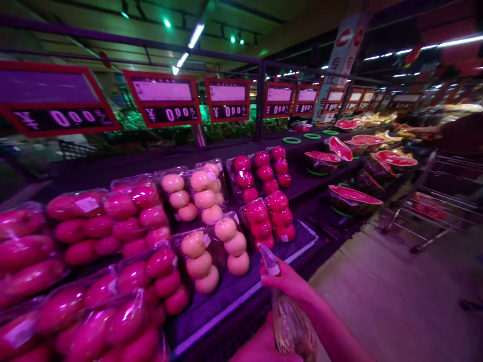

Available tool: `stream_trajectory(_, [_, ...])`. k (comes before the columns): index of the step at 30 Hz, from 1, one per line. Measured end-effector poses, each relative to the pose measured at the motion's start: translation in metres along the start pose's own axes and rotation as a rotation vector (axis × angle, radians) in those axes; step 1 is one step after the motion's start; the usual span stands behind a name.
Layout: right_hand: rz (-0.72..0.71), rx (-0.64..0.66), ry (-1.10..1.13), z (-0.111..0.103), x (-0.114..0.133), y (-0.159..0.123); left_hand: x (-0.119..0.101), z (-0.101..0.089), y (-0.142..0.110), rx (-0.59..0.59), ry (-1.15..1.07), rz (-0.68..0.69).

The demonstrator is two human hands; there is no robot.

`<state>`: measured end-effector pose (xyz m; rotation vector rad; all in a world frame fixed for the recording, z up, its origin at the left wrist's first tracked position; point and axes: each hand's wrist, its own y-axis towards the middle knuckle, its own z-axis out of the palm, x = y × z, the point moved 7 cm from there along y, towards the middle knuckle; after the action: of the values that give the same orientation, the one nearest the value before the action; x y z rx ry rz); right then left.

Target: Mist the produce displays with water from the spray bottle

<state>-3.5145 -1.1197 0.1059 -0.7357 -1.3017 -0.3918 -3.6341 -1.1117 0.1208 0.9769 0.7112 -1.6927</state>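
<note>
from the head view, the person's right hand (289, 280) is closed around the neck of a clear plastic spray bottle (292, 322), its fingers wrapped below the pale trigger head (268, 260). the bottle stands slightly tilted just off the front edge of a black display bench (302, 183), with its head near a tray of pale round fruit (211, 246). the left hand (262, 347) sits low at the bottom of the view, against or just behind the bottle's body; whether it is holding the bottle, i cannot tell.

the tray of pale round fruit is one of several plastic-wrapped trays on a dark mesh mat (222, 301). beside them are wrapped trays of red apples (262, 181), with larger wrapped pink-red apples (94, 251) toward the left. farther along, cut watermelon halves in clear film (354, 198) sit on the bench, below a row of red-framed digital price signs (162, 98). at the far right, another person's arm (420, 129) reaches over yellow fruit, near a wire metal shopping cart (433, 201) on the pale floor (392, 301).
</note>
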Motion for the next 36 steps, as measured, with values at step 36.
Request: stream_trajectory(36, [-0.016, 0.503, -0.249, 0.061, 0.046, 0.016, 0.029, -0.040, -0.024, -0.264, 0.110, -0.341])
